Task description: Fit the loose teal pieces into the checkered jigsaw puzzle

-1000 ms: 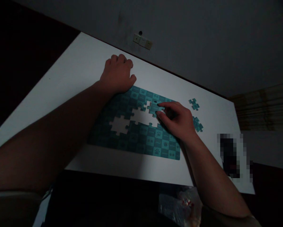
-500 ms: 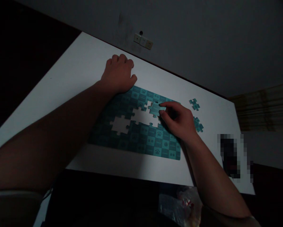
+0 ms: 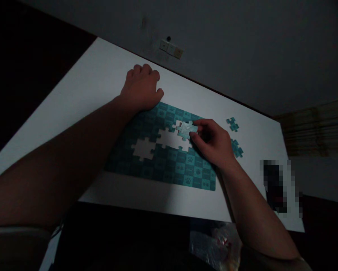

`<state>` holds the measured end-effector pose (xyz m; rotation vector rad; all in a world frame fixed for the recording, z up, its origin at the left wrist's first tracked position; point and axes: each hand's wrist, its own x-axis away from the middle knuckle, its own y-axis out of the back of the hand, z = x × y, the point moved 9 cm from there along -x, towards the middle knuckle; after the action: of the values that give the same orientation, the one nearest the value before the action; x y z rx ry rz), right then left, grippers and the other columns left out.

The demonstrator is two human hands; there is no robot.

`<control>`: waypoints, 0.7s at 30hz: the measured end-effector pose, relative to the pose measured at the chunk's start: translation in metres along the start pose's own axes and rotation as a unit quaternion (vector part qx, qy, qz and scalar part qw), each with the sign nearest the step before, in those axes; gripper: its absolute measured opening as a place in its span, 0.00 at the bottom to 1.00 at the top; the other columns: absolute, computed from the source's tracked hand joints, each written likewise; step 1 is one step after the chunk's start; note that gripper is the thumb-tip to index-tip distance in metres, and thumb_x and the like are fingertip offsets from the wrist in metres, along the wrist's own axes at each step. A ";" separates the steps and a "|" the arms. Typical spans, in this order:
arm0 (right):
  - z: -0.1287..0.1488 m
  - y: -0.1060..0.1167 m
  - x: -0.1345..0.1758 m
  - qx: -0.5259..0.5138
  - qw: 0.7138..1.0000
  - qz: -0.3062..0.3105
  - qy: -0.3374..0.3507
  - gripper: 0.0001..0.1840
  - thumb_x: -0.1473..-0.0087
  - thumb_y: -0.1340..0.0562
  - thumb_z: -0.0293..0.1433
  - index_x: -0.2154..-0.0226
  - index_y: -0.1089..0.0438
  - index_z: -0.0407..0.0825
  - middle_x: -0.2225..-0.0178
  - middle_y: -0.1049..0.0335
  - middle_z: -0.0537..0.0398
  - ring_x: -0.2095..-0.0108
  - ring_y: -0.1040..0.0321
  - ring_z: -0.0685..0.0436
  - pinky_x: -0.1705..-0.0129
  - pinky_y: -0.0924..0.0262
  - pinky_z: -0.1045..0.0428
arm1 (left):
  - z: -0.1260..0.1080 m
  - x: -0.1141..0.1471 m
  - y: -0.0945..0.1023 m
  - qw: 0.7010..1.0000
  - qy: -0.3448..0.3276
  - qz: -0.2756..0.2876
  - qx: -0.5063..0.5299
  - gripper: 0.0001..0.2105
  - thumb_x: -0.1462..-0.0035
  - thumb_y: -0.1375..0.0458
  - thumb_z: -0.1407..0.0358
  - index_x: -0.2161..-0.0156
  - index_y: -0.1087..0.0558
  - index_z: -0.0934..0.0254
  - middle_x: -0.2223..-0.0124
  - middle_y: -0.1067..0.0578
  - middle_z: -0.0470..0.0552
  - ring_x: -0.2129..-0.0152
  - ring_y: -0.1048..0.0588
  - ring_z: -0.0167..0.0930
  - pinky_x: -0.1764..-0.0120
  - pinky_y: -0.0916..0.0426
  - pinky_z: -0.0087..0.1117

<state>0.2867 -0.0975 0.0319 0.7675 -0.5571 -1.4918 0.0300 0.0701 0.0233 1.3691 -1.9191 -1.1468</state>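
A teal checkered jigsaw puzzle [image 3: 183, 171] lies flat, with gaps in its middle and left-middle where white shows through. Between the thumb and fingertips of my right hand [image 3: 215, 145] is a puzzle piece [image 3: 187, 130], tilted so that its face catches the light, over the upper right part of the gap. My left hand [image 3: 142, 88] rests palm down at the puzzle's far edge, thumb apart from the fingers, with nothing visible in it. My left forearm covers the puzzle's left part.
Two spots of loose puzzle pieces lie right of the puzzle: one piece [image 3: 232, 124] farther back, others [image 3: 237, 148] partly behind my right hand. A dark pixelated object [image 3: 274, 186] sits on the white table [image 3: 186, 203] at right. A wall with sockets [image 3: 171, 49] borders the far edge.
The puzzle piece in my right hand has tilted and now looks brighter, with its edge lifted. My right fingers shifted slightly; my left hand stays in place.
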 end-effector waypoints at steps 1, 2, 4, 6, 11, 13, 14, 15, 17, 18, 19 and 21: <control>0.000 0.000 0.000 0.000 1.000 0.001 0.000 0.19 0.36 0.22 0.44 0.43 0.14 0.63 0.58 0.13 0.53 0.63 0.17 0.32 0.57 0.23 0.35 | 0.000 0.000 0.001 1.000 -0.001 -0.007 0.006 0.46 0.39 0.36 0.38 0.15 0.21 0.37 0.26 0.16 0.55 0.17 0.41 0.73 0.21 0.41 0.84; 0.001 0.000 0.000 0.000 1.000 0.002 0.001 0.19 0.36 0.22 0.44 0.43 0.14 0.63 0.58 0.13 0.53 0.63 0.17 0.32 0.57 0.23 0.35 | -0.001 0.000 0.002 1.000 -0.003 -0.013 0.011 0.45 0.39 0.37 0.39 0.17 0.19 0.36 0.26 0.15 0.56 0.18 0.40 0.74 0.21 0.41 0.85; 0.001 0.000 -0.001 -0.002 1.000 0.001 0.004 0.20 0.36 0.22 0.44 0.43 0.14 0.62 0.58 0.13 0.53 0.63 0.17 0.32 0.57 0.24 0.35 | -0.001 -0.001 0.003 1.000 -0.007 -0.020 0.012 0.44 0.39 0.36 0.39 0.18 0.18 0.37 0.27 0.15 0.57 0.18 0.39 0.75 0.19 0.41 0.86; 0.002 0.000 -0.001 -0.003 1.000 0.002 0.005 0.20 0.36 0.22 0.44 0.43 0.14 0.62 0.58 0.12 0.53 0.63 0.17 0.32 0.57 0.24 0.35 | 0.001 -0.001 0.003 1.000 -0.007 -0.022 0.011 0.43 0.38 0.37 0.39 0.18 0.18 0.37 0.28 0.14 0.56 0.18 0.38 0.73 0.18 0.42 0.84; 0.000 0.001 0.000 -0.003 1.000 0.000 0.006 0.18 0.36 0.22 0.44 0.45 0.14 0.63 0.58 0.12 0.54 0.62 0.16 0.31 0.55 0.21 0.34 | 0.001 -0.002 0.002 1.000 -0.004 -0.020 0.021 0.46 0.40 0.36 0.39 0.16 0.20 0.33 0.31 0.12 0.55 0.17 0.39 0.74 0.19 0.44 0.86; -0.001 0.001 0.000 -0.003 1.000 -0.001 0.008 0.18 0.36 0.22 0.44 0.45 0.13 0.64 0.58 0.12 0.54 0.62 0.16 0.31 0.55 0.20 0.33 | 0.001 -0.001 0.002 1.000 -0.002 -0.016 0.023 0.46 0.41 0.36 0.38 0.16 0.20 0.31 0.32 0.12 0.55 0.17 0.40 0.74 0.19 0.45 0.86; -0.001 0.001 0.000 -0.003 1.000 -0.002 0.009 0.17 0.36 0.22 0.43 0.45 0.13 0.64 0.58 0.13 0.53 0.62 0.16 0.31 0.54 0.20 0.33 | 0.001 -0.001 0.002 1.000 -0.001 -0.015 0.022 0.46 0.41 0.37 0.38 0.16 0.20 0.31 0.32 0.12 0.55 0.17 0.40 0.73 0.18 0.46 0.85; -0.001 0.001 0.000 -0.003 1.000 -0.003 0.009 0.17 0.36 0.22 0.43 0.46 0.13 0.64 0.58 0.13 0.53 0.62 0.16 0.31 0.54 0.20 0.33 | 0.001 -0.001 0.002 1.000 0.000 -0.014 0.021 0.46 0.40 0.37 0.38 0.16 0.20 0.32 0.32 0.12 0.55 0.17 0.40 0.73 0.17 0.47 0.85; -0.002 0.001 0.000 -0.001 1.000 -0.002 0.006 0.17 0.37 0.22 0.43 0.46 0.13 0.64 0.58 0.13 0.53 0.62 0.16 0.30 0.54 0.20 0.32 | 0.002 -0.001 0.001 1.000 0.002 -0.014 0.018 0.45 0.39 0.38 0.38 0.17 0.20 0.33 0.32 0.12 0.56 0.16 0.40 0.72 0.16 0.47 0.83; -0.002 0.001 0.000 0.000 1.000 -0.002 0.005 0.17 0.37 0.22 0.43 0.46 0.13 0.64 0.58 0.12 0.53 0.62 0.16 0.30 0.54 0.20 0.32 | 0.002 -0.001 0.001 1.000 0.001 -0.014 0.017 0.45 0.39 0.38 0.37 0.17 0.20 0.34 0.32 0.12 0.56 0.16 0.40 0.71 0.16 0.46 0.83; -0.002 0.001 0.000 0.001 1.000 -0.001 0.003 0.17 0.37 0.21 0.44 0.46 0.14 0.64 0.58 0.12 0.52 0.62 0.16 0.29 0.54 0.20 0.32 | 0.002 -0.001 0.001 1.000 0.001 -0.014 0.016 0.45 0.39 0.38 0.37 0.17 0.19 0.34 0.32 0.12 0.56 0.17 0.40 0.71 0.16 0.46 0.83; -0.002 0.001 0.000 0.002 1.000 0.002 0.001 0.17 0.37 0.21 0.45 0.47 0.14 0.65 0.58 0.12 0.52 0.61 0.16 0.29 0.54 0.20 0.32 | 0.001 -0.001 0.001 1.000 -0.002 -0.014 0.013 0.44 0.39 0.38 0.38 0.18 0.19 0.35 0.32 0.12 0.57 0.17 0.39 0.72 0.16 0.45 0.83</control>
<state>0.2886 -0.0972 0.0311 0.7704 -0.5610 -1.4863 0.0289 0.0718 0.0236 1.4122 -1.9292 -1.1417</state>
